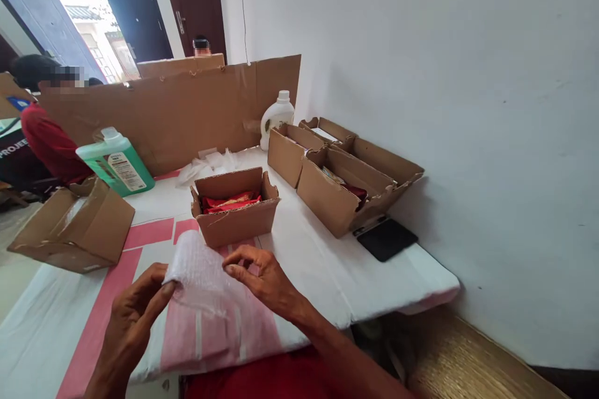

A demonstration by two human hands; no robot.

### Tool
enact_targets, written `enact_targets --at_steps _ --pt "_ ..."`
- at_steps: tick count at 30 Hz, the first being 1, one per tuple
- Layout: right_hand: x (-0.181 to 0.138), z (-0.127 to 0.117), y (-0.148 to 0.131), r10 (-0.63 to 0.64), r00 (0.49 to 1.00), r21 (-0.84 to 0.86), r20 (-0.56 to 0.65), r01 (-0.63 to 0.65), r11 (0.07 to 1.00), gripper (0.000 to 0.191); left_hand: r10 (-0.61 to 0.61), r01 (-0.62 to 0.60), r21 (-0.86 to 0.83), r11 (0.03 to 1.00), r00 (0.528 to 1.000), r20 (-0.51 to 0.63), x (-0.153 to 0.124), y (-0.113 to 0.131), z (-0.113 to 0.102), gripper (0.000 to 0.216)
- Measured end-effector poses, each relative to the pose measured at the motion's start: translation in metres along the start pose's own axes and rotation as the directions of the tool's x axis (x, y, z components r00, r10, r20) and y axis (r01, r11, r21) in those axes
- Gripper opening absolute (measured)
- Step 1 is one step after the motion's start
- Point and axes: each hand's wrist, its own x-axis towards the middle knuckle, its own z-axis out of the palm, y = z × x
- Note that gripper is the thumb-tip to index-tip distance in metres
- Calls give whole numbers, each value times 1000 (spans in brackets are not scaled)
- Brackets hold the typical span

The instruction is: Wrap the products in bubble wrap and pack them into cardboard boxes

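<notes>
My left hand (133, 312) and my right hand (259, 277) hold a sheet of bubble wrap (199, 271) between them, just above the table's near edge. The left fingers pinch its left corner. The right fingers curl over its right edge. Right behind the wrap stands a small open cardboard box (234, 221) with red packets (229, 202) inside it.
The table (318, 262) has a white and pink cover. Two more open boxes (337, 196) sit at the right by the wall, a black phone (386, 238) in front of them. A green jug (115, 165), a white bottle (276, 118), a tipped box (75, 227) and a cardboard divider (173, 112) stand behind. Two people sit beyond the divider.
</notes>
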Motion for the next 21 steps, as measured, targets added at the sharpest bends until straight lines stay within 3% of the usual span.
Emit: enact_targets --at_steps 2,4,8,12,15,16,19,21 --pt "-6 0 0 24 1000 -29 5 -24 999 31 -16 11 58 998 996 86 0 3 4 20" --pt "-9 6 1 -32 999 -68 8 33 997 49 -9 -9 112 994 988 156 0 8 10 18" --pt "-13 16 8 -215 976 -82 -46 211 974 17 33 -76 197 977 976 215 -2 18 13 19" --pt "-15 5 3 -161 986 -102 -41 156 982 18 28 -90 233 968 966 258 -1 25 6 22" --pt "-16 5 -3 -100 995 -130 20 102 986 55 68 -133 272 953 970 235 1 30 9 22" --pt "-16 8 -4 -126 992 -143 26 128 981 58 83 -148 280 948 969 231 1 32 11 22" --pt "-16 18 0 -255 967 -164 13 253 953 25 93 -167 265 950 958 272 3 36 15 24" --pt "-14 16 3 -266 964 -157 4 264 952 18 81 -163 257 953 950 301 4 37 12 24"
